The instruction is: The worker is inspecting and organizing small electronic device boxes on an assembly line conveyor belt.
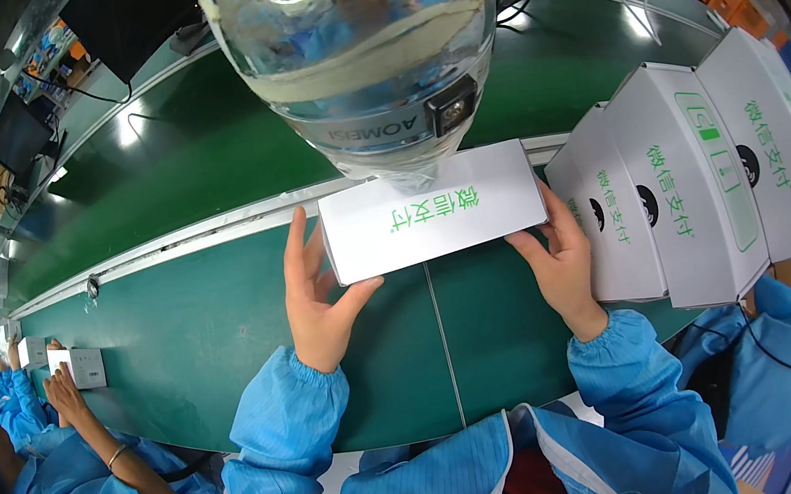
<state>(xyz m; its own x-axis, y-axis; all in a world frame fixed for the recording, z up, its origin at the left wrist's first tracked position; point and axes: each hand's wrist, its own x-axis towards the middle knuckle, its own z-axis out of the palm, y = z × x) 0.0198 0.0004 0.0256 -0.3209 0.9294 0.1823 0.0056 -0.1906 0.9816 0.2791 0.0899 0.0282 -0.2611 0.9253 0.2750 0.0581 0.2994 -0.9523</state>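
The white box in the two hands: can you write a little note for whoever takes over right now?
Left hand: fingers grip the left end of the white rectangular cardboard box with green print.
Right hand: fingers grip its right end.
The box is closed, held level over the green conveyor table.
Three similar closed white boxes stand side by side at the right.
Left to do: cannot tell.

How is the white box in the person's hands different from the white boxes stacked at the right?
The held box is gripped at both ends by the left hand and right hand; the stacked boxes rest untouched, side by side. The held box shows only green print; the stacked ones also show black round marks. All are white cartons.
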